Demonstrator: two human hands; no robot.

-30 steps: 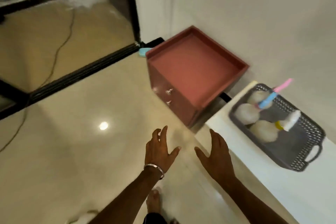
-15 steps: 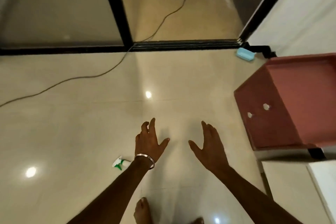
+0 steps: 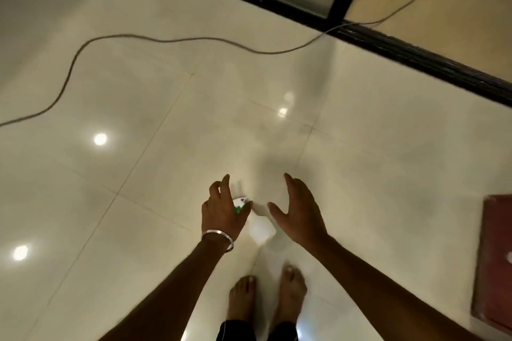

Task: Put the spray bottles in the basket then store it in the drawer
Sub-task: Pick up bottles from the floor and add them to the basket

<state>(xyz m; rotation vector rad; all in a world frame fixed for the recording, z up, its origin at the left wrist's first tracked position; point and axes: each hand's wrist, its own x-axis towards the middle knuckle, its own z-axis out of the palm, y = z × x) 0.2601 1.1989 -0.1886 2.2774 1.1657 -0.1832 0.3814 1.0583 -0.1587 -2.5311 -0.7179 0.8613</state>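
Glossy cream tile floor (ceiling lights mirrored), black door track

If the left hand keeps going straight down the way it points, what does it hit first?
Most likely the spray bottle lying on the floor: the left hand hovers over its green-and-white head. Height above it is unclear.

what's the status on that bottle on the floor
Left hand open, over the spray bottle. Right hand open beside it. Bottle lying on the floor, not gripped. Nothing blocking; cable well clear.
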